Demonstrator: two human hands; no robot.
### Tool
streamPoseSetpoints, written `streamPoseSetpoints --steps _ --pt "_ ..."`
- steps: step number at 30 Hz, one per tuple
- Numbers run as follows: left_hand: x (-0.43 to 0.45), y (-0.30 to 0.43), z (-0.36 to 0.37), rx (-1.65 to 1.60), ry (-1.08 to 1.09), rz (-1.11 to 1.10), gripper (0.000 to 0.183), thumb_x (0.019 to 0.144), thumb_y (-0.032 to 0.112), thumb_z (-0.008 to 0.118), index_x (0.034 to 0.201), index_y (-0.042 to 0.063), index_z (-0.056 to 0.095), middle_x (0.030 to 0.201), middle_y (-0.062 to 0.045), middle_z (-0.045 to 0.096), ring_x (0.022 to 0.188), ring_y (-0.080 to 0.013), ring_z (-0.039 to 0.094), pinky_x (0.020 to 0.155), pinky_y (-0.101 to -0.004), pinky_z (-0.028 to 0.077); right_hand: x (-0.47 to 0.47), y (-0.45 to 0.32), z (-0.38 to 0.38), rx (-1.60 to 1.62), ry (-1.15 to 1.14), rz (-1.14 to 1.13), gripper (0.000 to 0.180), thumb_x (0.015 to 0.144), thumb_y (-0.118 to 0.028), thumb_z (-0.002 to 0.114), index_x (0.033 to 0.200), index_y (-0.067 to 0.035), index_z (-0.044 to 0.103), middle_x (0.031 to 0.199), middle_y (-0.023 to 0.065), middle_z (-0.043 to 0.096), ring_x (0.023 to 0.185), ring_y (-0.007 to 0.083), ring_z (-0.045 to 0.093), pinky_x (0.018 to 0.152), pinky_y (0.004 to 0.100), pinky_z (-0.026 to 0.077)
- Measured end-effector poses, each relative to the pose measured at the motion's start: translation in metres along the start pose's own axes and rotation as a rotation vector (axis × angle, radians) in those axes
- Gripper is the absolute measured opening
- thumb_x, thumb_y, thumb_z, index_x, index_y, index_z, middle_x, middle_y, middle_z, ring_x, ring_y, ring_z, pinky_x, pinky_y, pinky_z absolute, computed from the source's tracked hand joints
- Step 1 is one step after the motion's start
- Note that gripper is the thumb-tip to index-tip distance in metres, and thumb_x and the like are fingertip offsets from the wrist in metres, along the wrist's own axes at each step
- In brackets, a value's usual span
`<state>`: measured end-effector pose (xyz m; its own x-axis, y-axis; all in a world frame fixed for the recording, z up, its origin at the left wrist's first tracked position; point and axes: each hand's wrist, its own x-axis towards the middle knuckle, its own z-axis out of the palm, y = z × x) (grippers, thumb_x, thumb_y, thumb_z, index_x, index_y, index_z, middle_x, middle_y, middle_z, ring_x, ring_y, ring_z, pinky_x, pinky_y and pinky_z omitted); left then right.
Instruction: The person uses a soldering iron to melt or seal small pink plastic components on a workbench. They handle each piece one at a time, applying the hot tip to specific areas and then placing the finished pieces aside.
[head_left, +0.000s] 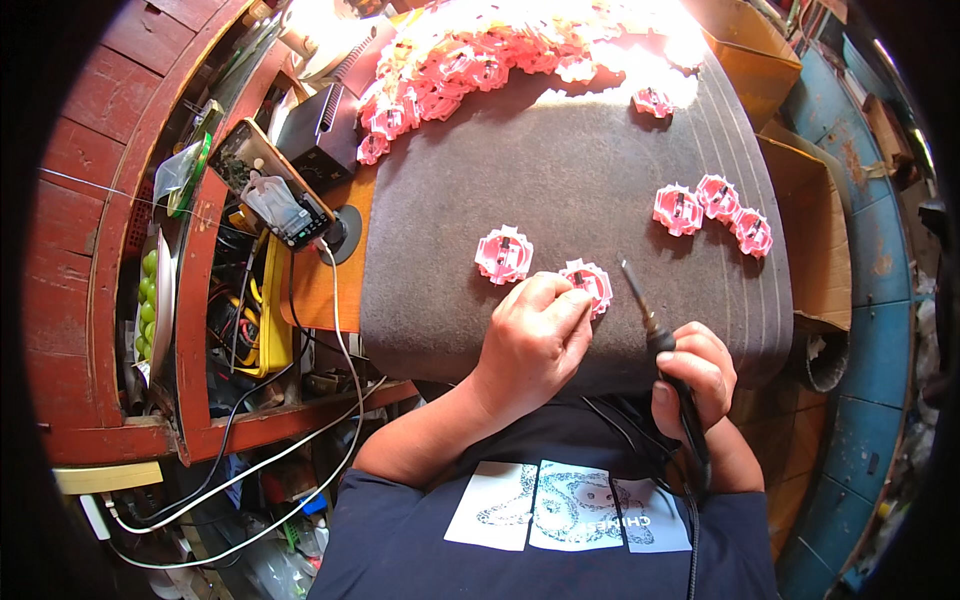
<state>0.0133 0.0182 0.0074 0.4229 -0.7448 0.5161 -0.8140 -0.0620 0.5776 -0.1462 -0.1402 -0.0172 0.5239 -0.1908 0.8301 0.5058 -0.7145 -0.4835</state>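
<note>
Between its pinched fingers and thumb, my left hand (541, 324) grips the left edge of a pink plastic part (598, 285) with a small black piece in its middle. My fingertips cover that edge, so anything tiny between them is hidden. My right hand (699, 379) is closed around the dark handle of a soldering iron (639, 292). The iron's tip points up and left, apart from the part, and its cord runs down past my shirt. Another pink plastic part (505, 256) lies just beyond my left hand on the dark mat (450, 180).
Three pink parts (718, 199) lie together at the right, and one pink part (652, 103) lies farther back. A heap of pink parts (457, 71) fills the far side under glare. At left stand a phone (271, 187), a black box (319, 135) and a white cable (346, 345); cardboard boxes (814, 225) stand at right.
</note>
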Motion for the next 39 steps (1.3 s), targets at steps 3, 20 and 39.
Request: streamPoseSetpoints --steps 3,20,39 --pt "0.003 -0.001 0.0 -0.009 0.024 0.005 0.018 0.083 -0.003 0.079 0.099 0.002 0.073 0.096 -0.014 0.068 0.085 -0.033 0.07 0.077 -0.0413 0.058 0.016 -0.01 0.006 -0.167 -0.013 0.153 0.036 0.083 0.005 0.079 0.118 0.003 0.071 0.088 0.0137 0.065 0.07 0.0275 0.061 0.062 0.0373 0.052" --pt "0.0 0.001 -0.003 -0.002 -0.001 0.008 0.018 0.089 0.004 0.08 0.105 -0.001 0.075 0.101 -0.015 0.071 0.086 -0.0332 0.072 0.075 -0.0423 0.059 0.057 0.006 0.021 -0.192 -0.448 0.259 0.054 0.082 -0.006 0.077 0.133 -0.006 0.06 0.122 0.0191 0.07 0.1 0.04 0.071 0.083 0.0453 0.058" --pt "0.001 0.002 -0.003 -0.001 0.006 0.01 0.02 0.086 0.002 0.08 0.104 0.0 0.075 0.1 -0.015 0.071 0.084 -0.0331 0.072 0.074 -0.0421 0.059 0.053 0.01 0.022 -0.165 -0.428 0.25 0.047 0.086 -0.008 0.074 0.132 -0.008 0.063 0.12 0.0149 0.072 0.093 0.035 0.071 0.079 0.0438 0.058"
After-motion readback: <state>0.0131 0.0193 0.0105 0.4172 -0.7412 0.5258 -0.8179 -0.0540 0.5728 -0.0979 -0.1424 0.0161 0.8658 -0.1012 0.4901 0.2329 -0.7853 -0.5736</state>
